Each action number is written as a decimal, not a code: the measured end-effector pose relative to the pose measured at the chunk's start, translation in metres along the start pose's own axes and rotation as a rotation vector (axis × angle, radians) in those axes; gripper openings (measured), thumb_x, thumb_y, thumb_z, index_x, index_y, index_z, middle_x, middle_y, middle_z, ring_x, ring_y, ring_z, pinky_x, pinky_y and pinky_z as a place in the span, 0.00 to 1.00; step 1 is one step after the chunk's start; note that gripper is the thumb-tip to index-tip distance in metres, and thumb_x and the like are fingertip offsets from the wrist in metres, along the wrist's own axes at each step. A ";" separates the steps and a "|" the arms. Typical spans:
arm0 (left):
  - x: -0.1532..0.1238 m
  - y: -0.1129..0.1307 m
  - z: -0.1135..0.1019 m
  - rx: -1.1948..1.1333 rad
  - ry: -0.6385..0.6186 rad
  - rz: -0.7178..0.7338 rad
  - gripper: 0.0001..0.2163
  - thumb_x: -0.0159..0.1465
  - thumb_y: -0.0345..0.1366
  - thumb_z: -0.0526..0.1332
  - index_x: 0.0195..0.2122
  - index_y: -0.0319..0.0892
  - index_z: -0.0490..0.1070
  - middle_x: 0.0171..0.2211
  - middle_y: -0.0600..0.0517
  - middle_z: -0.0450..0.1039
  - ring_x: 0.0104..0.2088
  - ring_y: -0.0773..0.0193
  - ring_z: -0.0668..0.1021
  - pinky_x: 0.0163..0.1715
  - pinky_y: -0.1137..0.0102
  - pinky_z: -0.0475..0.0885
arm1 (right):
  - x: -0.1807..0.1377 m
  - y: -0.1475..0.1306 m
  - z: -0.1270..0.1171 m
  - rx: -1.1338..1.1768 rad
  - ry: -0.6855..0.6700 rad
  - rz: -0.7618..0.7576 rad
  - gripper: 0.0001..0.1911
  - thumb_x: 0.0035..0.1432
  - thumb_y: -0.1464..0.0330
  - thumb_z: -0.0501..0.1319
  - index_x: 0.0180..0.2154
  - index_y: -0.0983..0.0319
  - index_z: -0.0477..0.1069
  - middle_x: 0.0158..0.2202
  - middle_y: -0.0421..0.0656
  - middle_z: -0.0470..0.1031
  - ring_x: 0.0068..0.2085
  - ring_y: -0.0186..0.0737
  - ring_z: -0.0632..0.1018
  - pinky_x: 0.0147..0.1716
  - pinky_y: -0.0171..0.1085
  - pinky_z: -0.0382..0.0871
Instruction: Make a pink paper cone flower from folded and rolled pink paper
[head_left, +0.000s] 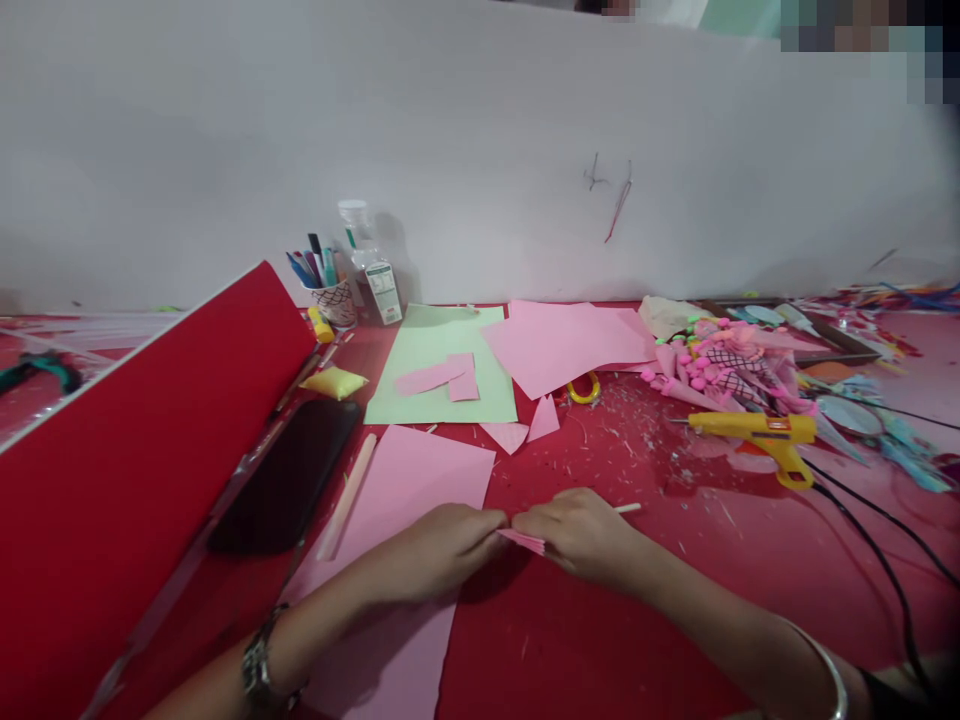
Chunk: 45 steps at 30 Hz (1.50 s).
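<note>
Closest to the camera, the left hand (442, 545) and the right hand (577, 535) meet over the red table (600, 640), fingertips almost touching. Between them sits a folded pink paper piece (523, 541), low over the table near its front edge. The left hand's fingers are pinched on its left end and the right hand's fingers are closed on its right end. A thin white stick (628, 508) pokes out past the right hand's knuckles; whether that hand grips it cannot be told. The left forearm lies across a large pink sheet (420, 480), with a pale wooden strip (346, 497) on that sheet's left edge.

Further left lie a black phone (289, 485) and a tilted red board (127, 450). To the right, a yellow glue gun (757, 430) rests on its side, its black cord (877, 550) trailing toward the near edge.

Beyond are a light green sheet (442, 385) carrying pink scraps, another pink sheet (566, 345), a yellow ring (583, 388) and a heap of pink craft pieces (720, 365). At the white wall (480, 130) stand a cup of pens (330, 290) and a clear bottle (367, 260)
</note>
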<state>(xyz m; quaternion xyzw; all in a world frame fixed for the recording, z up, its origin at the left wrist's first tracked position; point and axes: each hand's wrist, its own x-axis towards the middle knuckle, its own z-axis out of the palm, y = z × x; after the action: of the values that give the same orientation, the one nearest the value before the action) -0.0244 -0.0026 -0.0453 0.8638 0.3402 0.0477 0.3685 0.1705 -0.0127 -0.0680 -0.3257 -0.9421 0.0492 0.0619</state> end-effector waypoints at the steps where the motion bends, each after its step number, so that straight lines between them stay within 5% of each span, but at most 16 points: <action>1: 0.000 0.000 -0.001 0.002 -0.013 0.003 0.14 0.65 0.36 0.43 0.25 0.39 0.60 0.23 0.54 0.65 0.23 0.69 0.65 0.22 0.76 0.58 | 0.000 0.000 0.000 -0.008 -0.001 -0.003 0.10 0.60 0.69 0.47 0.33 0.60 0.66 0.26 0.37 0.74 0.24 0.33 0.71 0.22 0.33 0.52; 5: 0.002 -0.001 -0.003 0.052 -0.023 0.030 0.14 0.66 0.36 0.42 0.26 0.39 0.60 0.24 0.54 0.67 0.24 0.69 0.68 0.22 0.76 0.58 | -0.001 0.000 0.000 0.002 -0.020 0.017 0.13 0.61 0.67 0.45 0.34 0.61 0.67 0.26 0.38 0.74 0.25 0.33 0.71 0.22 0.33 0.53; 9: 0.005 -0.005 0.000 0.349 0.072 0.054 0.14 0.65 0.40 0.44 0.28 0.39 0.62 0.23 0.51 0.69 0.22 0.66 0.69 0.22 0.73 0.58 | 0.001 0.003 -0.005 0.066 -0.062 0.095 0.17 0.62 0.64 0.42 0.35 0.60 0.68 0.30 0.40 0.75 0.27 0.34 0.73 0.24 0.32 0.54; 15: 0.006 -0.004 0.002 0.592 0.152 0.234 0.15 0.65 0.36 0.43 0.30 0.37 0.65 0.22 0.47 0.69 0.20 0.65 0.69 0.25 0.68 0.59 | 0.003 0.001 -0.021 0.255 -0.109 0.139 0.18 0.62 0.64 0.44 0.31 0.62 0.69 0.26 0.40 0.74 0.26 0.33 0.72 0.23 0.30 0.55; 21: 0.005 0.010 -0.017 0.347 0.021 0.068 0.12 0.63 0.34 0.46 0.26 0.39 0.64 0.17 0.53 0.65 0.17 0.68 0.66 0.18 0.74 0.56 | 0.004 0.000 -0.031 0.287 -0.069 0.117 0.17 0.62 0.62 0.44 0.37 0.60 0.69 0.30 0.41 0.75 0.30 0.34 0.73 0.26 0.30 0.57; 28: 0.003 0.012 -0.022 -0.253 -0.124 -0.027 0.14 0.64 0.36 0.42 0.28 0.39 0.63 0.16 0.58 0.61 0.15 0.73 0.66 0.16 0.78 0.60 | 0.003 0.001 -0.031 0.111 -0.056 0.087 0.19 0.61 0.60 0.43 0.35 0.61 0.68 0.30 0.42 0.75 0.30 0.36 0.74 0.27 0.32 0.58; 36: 0.002 0.010 -0.017 -0.011 0.111 0.010 0.17 0.63 0.40 0.47 0.24 0.38 0.68 0.13 0.56 0.62 0.16 0.71 0.65 0.20 0.77 0.58 | 0.003 0.002 -0.035 0.191 -0.018 0.073 0.17 0.62 0.64 0.42 0.38 0.60 0.68 0.32 0.41 0.75 0.31 0.34 0.74 0.28 0.31 0.58; 45: -0.001 0.014 0.001 -0.373 0.086 -0.097 0.16 0.65 0.40 0.42 0.28 0.38 0.63 0.13 0.60 0.58 0.13 0.73 0.65 0.15 0.79 0.59 | 0.006 0.000 -0.036 0.150 0.045 0.032 0.14 0.60 0.64 0.46 0.40 0.62 0.67 0.36 0.44 0.74 0.36 0.37 0.73 0.33 0.33 0.62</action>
<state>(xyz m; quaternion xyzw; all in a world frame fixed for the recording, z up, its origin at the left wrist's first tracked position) -0.0178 -0.0106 -0.0362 0.7602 0.3822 0.1290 0.5093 0.1714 -0.0067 -0.0318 -0.3364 -0.9288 0.1133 0.1066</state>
